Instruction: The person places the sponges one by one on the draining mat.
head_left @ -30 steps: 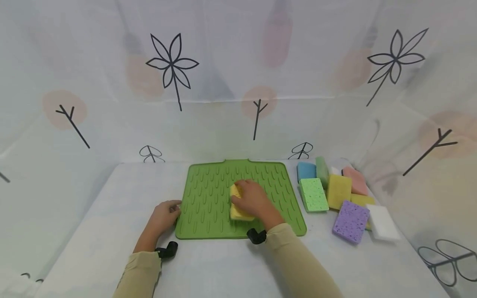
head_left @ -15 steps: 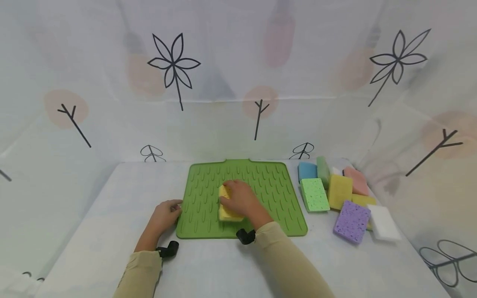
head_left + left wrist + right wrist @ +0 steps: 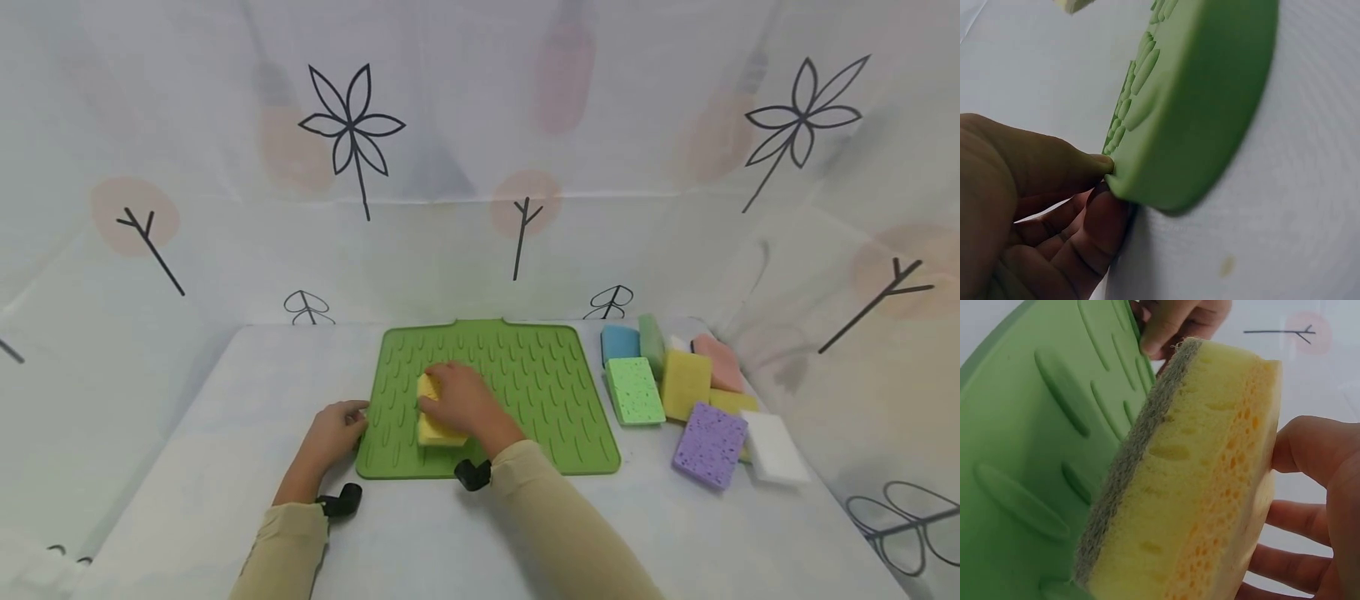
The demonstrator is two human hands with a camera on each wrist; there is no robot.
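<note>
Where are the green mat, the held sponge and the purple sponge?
Green mat (image 3: 528, 396): head view, on its bumpy top surface.
Held sponge (image 3: 1179, 478): right wrist view, on the yellow layer of its side.
Purple sponge (image 3: 711, 445): head view, middle of its upper face.

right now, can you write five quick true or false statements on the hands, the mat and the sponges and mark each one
1. The right hand holds a yellow sponge. True.
2. The left hand holds a sponge too. False: it pinches the edge of the green mat.
3. The grey layer of the held sponge faces the mat. True.
4. The purple sponge lies on the mat. False: the purple sponge lies to the right of it.
5. The white block lies left of the purple sponge. False: it lies to its right.
</note>
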